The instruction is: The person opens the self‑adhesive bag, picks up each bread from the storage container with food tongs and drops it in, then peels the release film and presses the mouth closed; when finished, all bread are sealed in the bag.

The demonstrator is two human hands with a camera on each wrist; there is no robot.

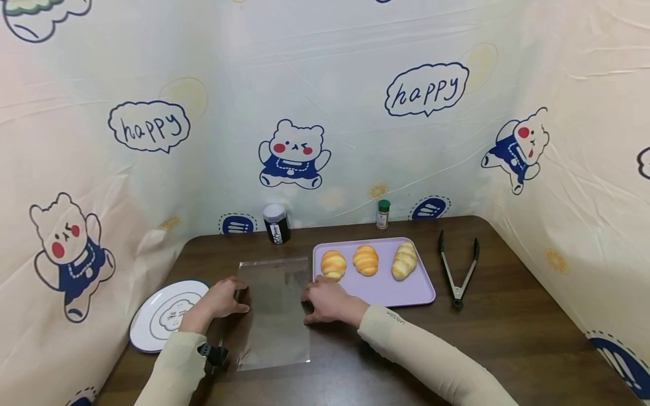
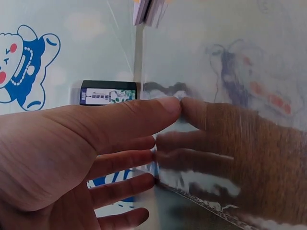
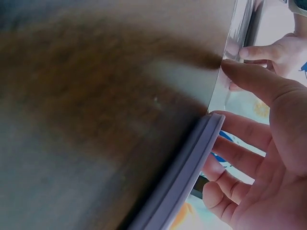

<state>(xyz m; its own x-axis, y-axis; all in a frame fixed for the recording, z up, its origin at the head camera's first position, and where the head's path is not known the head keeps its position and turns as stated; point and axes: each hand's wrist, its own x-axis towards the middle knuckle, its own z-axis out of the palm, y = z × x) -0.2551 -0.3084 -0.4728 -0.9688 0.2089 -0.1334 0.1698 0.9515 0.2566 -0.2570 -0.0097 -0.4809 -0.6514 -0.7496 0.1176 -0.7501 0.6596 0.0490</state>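
A clear plastic bag (image 1: pixel 276 332) lies flat on the brown table, between the two hands. On its left edge rest the fingertips and thumb of the left hand (image 1: pixel 225 298), spread apart in the left wrist view, where the glossy film (image 2: pixel 249 163) mirrors them. The right hand (image 1: pixel 329 301) touches the opposite edge with thumb and fingertips, its other fingers loosely bent. Close beside that hand is the near left corner of a lilac tray (image 1: pixel 383 294), whose rim (image 3: pixel 175 184) passes by the fingertips in the right wrist view.
Three bread rolls lie on the tray: two golden ones (image 1: pixel 333 265) and a paler long one (image 1: pixel 404 261). Black-tipped tongs (image 1: pixel 457 303) lie right of it. A white plate (image 1: pixel 144 330) sits left of the left hand. A dark jar (image 1: pixel 277 226) and green-capped shaker (image 1: pixel 383 216) stand behind.
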